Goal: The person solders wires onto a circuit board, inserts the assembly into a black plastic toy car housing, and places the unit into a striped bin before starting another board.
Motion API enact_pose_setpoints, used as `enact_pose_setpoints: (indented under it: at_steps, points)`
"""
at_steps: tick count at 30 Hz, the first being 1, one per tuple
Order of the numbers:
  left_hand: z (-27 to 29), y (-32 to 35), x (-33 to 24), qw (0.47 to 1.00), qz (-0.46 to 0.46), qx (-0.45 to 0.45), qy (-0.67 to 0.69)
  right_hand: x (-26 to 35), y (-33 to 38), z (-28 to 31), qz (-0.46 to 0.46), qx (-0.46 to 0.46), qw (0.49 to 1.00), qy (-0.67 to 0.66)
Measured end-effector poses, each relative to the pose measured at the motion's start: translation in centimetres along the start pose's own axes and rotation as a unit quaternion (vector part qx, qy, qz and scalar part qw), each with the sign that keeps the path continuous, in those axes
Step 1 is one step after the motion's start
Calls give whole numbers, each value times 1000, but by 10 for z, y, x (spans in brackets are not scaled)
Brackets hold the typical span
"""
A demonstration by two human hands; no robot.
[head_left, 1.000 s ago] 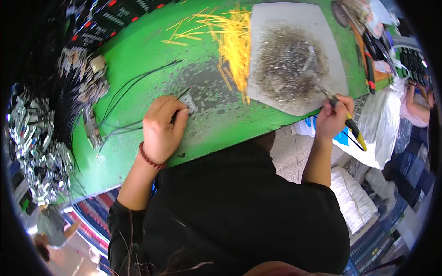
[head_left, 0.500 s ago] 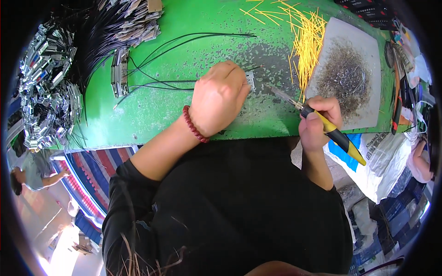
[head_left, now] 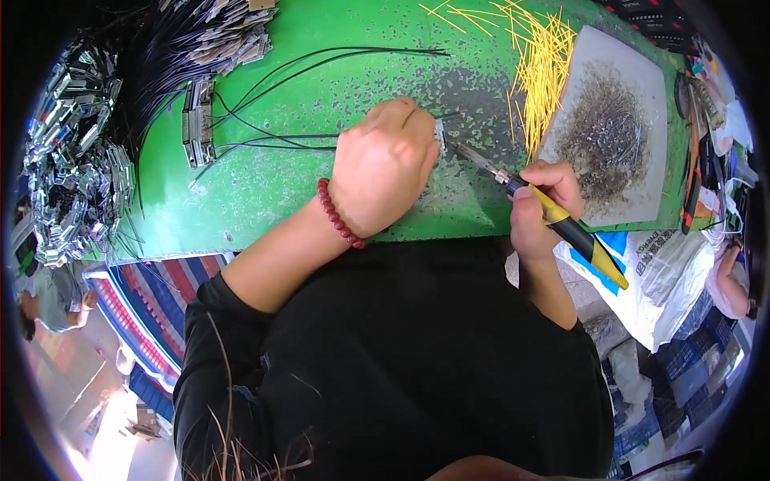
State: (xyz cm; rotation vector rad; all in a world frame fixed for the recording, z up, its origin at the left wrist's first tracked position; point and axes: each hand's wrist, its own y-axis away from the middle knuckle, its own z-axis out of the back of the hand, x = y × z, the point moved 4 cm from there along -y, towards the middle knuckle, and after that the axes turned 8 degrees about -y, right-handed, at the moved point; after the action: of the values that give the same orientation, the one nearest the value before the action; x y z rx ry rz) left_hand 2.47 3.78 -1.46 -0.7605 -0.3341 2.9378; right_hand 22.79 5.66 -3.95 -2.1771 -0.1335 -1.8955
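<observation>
We see one small metal connector [head_left: 439, 136] on the green bench [head_left: 321, 80], near its front edge, pinned under the fingertips of the left hand [head_left: 383, 164]. That hand lies knuckles up, fingers curled together and pressed down on the part; a red bead bracelet [head_left: 338, 215] rings the wrist. One soldering iron [head_left: 533, 202], black grip with yellow body, sits in the right hand [head_left: 544, 207], which is clamped around it like a pen. Its metal tip touches the connector's right edge.

We count roughly four thin black wires [head_left: 321, 60] running left from the connector across the bench, looping back toward a metal fixture [head_left: 196, 120]. We cannot tell exactly how many, since they overlap.

Just right of the iron lies one grey pad [head_left: 613, 120], square, tilted, its middle dark with a mass of fine wire clippings. Beside its left edge we note one loose heap of yellow sleeves [head_left: 541, 68], too many to count.

Farther out: one bundle of black cables with metal ends [head_left: 216, 32] at top left, and one heap of shiny metal parts [head_left: 68, 184] off the bench's left end. Below the pad at right hangs one white plastic bag [head_left: 674, 272], crumpled, with blue sheet [head_left: 613, 244] beside it. Another person's hand [head_left: 726, 280] shows at far right.
</observation>
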Motion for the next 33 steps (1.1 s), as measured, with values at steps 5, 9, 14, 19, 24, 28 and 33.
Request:
enact_pose_setpoints:
  at_steps: [5,9,14,19,24,28,33]
  points:
    - [0,0,0,1000,1,3,2,0,-2,0,37,21,999,31]
    - [1,-1,0,1000,-1,2,6,2,-4,-4,42,20,999,28]
    - [1,0,0,1000,4,4,9,5,-5,-5,46,33,997,60]
    - [2,-1,-1,1000,-2,-1,10,1,0,1,61,-3,998,29]
    - [1,-2,-1,1000,0,6,1,2,-2,-1,46,8,998,39]
    - [2,-3,-2,1000,3,15,1,3,-3,-3,44,12,999,30]
    - [2,-4,-3,1000,7,19,-6,5,-4,-4,41,22,998,33]
